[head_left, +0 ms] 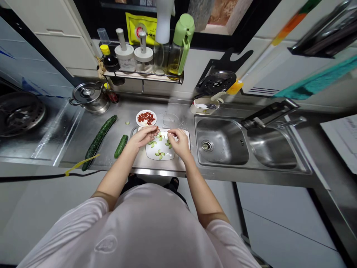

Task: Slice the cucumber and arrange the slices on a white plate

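Note:
A white rectangular plate (152, 154) lies on a cutting board (139, 162), with cucumber slices (160, 154) set out on it in several pinwheel shapes. Over the plate's left side my left hand (143, 137) is half curled, palm turned up, with a bit of red at its fingertips that looks like goji berries. My right hand (180, 143) hovers above the right side, thumb and fingers pinched together; what they hold is too small to make out. Behind my left hand stands a round white dish (137, 121) of red goji berries (146, 118).
A long cucumber (100, 139) and a shorter cucumber piece (121, 146) lie to the left. A lidded steel pot (92, 100) stands behind them. The double sink (223, 143) is on the right. Bottles and jars fill a wall rack (156, 76). A dark cable (50, 177) crosses at left.

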`<state>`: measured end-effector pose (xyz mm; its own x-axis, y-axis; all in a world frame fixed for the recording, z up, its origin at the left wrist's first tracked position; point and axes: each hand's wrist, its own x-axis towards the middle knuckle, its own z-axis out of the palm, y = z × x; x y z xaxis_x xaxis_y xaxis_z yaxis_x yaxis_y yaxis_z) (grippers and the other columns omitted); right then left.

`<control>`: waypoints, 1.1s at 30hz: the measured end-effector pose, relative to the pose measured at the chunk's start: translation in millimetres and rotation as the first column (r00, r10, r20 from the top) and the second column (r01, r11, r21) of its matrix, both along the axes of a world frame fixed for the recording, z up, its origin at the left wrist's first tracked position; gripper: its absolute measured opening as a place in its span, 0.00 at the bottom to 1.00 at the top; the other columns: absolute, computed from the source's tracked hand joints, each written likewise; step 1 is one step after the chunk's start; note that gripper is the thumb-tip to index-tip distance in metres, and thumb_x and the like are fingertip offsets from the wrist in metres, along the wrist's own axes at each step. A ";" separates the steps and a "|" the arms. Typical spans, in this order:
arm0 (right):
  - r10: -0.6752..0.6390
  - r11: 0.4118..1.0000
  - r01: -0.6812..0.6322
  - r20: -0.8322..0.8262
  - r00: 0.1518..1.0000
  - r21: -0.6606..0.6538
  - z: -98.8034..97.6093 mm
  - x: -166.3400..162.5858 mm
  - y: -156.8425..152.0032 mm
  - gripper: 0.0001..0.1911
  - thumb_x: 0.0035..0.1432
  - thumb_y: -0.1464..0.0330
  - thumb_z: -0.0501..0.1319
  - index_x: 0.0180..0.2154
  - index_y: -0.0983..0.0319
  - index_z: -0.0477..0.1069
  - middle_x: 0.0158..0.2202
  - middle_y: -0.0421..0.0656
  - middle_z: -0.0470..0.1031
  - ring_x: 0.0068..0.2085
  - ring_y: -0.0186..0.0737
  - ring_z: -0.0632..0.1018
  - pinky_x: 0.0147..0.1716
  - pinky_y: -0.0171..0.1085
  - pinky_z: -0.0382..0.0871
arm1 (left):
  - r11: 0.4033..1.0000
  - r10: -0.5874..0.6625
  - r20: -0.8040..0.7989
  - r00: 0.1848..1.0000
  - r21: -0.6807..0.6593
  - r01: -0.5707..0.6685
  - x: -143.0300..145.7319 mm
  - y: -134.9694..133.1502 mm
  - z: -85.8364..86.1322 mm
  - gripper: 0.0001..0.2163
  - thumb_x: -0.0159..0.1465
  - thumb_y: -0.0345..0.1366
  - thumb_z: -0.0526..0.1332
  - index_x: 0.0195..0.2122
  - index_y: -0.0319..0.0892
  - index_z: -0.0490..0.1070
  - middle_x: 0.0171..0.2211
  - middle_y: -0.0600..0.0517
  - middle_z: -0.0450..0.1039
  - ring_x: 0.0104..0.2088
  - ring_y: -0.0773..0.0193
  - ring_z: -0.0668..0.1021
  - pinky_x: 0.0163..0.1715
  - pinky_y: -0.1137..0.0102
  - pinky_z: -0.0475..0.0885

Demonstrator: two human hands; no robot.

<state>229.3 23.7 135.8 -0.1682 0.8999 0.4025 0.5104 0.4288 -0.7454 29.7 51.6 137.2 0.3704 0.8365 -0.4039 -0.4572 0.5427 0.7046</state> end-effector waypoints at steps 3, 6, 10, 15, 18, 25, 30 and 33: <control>0.073 0.997 -0.074 0.022 0.997 0.022 19.2 -3.5 3.3 0.08 0.63 0.65 0.55 0.39 0.58 0.72 0.34 0.42 0.72 0.38 0.40 0.71 0.43 0.40 0.62 | 0.997 -0.069 -0.005 0.998 0.024 0.069 1.6 -4.9 2.4 0.10 0.52 0.36 0.69 0.31 0.37 0.73 0.30 0.51 0.72 0.28 0.72 0.73 0.22 0.78 0.64; 0.147 0.988 -0.150 0.072 0.986 0.025 30.4 -6.7 5.7 0.10 0.65 0.63 0.55 0.41 0.57 0.73 0.35 0.42 0.71 0.40 0.41 0.70 0.45 0.40 0.62 | 0.990 -0.110 -0.060 0.992 0.083 0.115 3.0 -8.3 3.6 0.10 0.54 0.37 0.68 0.32 0.37 0.74 0.29 0.51 0.72 0.28 0.71 0.72 0.22 0.78 0.63; 0.203 0.978 -0.206 0.108 0.973 0.018 35.2 -8.0 7.5 0.10 0.65 0.62 0.55 0.43 0.57 0.73 0.37 0.43 0.69 0.42 0.43 0.69 0.45 0.41 0.62 | 0.979 -0.113 -0.183 0.977 0.150 0.141 4.1 -11.1 7.5 0.10 0.53 0.39 0.68 0.31 0.37 0.74 0.29 0.50 0.72 0.27 0.71 0.71 0.21 0.77 0.60; 0.239 0.970 -0.243 0.130 0.962 0.011 37.0 -7.6 6.6 0.10 0.65 0.63 0.55 0.39 0.57 0.73 0.38 0.43 0.68 0.43 0.43 0.68 0.45 0.41 0.61 | 0.966 -0.147 -0.252 0.957 0.171 0.193 4.5 -13.3 15.0 0.11 0.52 0.40 0.68 0.29 0.37 0.74 0.26 0.51 0.71 0.25 0.72 0.69 0.21 0.76 0.60; 0.244 0.969 -0.247 0.135 0.960 0.006 38.3 -7.7 5.3 0.09 0.65 0.63 0.54 0.37 0.57 0.72 0.38 0.43 0.68 0.43 0.43 0.68 0.45 0.41 0.61 | 0.964 -0.144 -0.269 0.952 0.179 0.197 5.6 -14.9 17.0 0.12 0.52 0.42 0.68 0.29 0.37 0.74 0.26 0.51 0.70 0.25 0.72 0.69 0.22 0.75 0.60; 0.175 0.983 -0.177 0.060 0.983 0.041 36.3 -10.5 3.5 0.08 0.64 0.65 0.54 0.34 0.58 0.70 0.36 0.42 0.70 0.41 0.42 0.69 0.46 0.41 0.61 | 0.892 0.211 -0.442 0.872 0.452 0.013 11.6 -25.6 19.8 0.15 0.58 0.47 0.63 0.35 0.39 0.74 0.30 0.51 0.72 0.29 0.69 0.71 0.29 0.74 0.65; 0.149 0.988 -0.150 0.015 0.989 0.044 35.9 -14.8 1.9 0.07 0.63 0.65 0.55 0.34 0.58 0.70 0.35 0.42 0.70 0.41 0.42 0.70 0.45 0.42 0.61 | 0.725 0.451 -0.564 0.692 0.684 0.085 14.7 -37.9 28.6 0.10 0.57 0.43 0.64 0.34 0.41 0.75 0.33 0.51 0.73 0.33 0.66 0.72 0.39 0.71 0.66; 0.161 0.986 -0.160 0.002 0.987 0.054 36.3 -17.0 0.5 0.07 0.63 0.65 0.55 0.34 0.58 0.70 0.35 0.42 0.71 0.41 0.42 0.70 0.45 0.42 0.61 | 0.714 0.483 -0.573 0.662 0.695 0.080 15.4 -41.1 32.6 0.09 0.57 0.42 0.65 0.31 0.42 0.75 0.32 0.51 0.74 0.34 0.65 0.72 0.39 0.70 0.66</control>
<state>212.4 24.2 172.0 -0.3074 0.8384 0.4501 0.4298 0.5444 -0.7204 45.1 10.5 169.9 0.0113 0.9810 0.1937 0.2655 -0.1897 0.9453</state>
